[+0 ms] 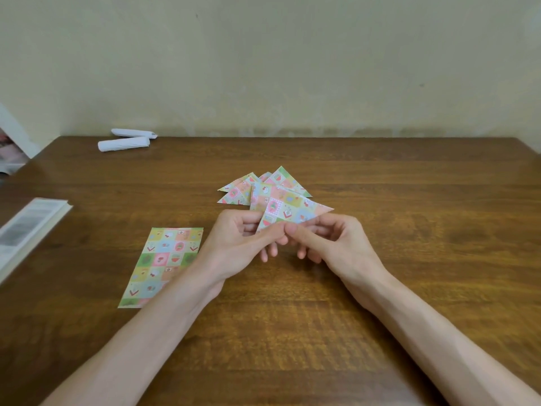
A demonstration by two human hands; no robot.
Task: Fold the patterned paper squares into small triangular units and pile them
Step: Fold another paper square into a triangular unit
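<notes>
I hold a folded patterned paper triangle [288,213] just above the wooden table [380,288]. My left hand [243,244] pinches its lower left edge between thumb and fingers. My right hand [330,238] pinches its lower edge from the right, thumb on top. The two thumbs nearly meet. Right behind the held piece lies a loose pile of folded patterned triangles [257,187]. A flat stack of unfolded patterned paper [159,265] lies on the table left of my left forearm, which covers its lower right corner.
Two rolled white paper tubes [126,140] lie at the back left near the wall. An open book or booklet [26,230] rests at the left table edge. More printed paper [11,153] shows at the far left.
</notes>
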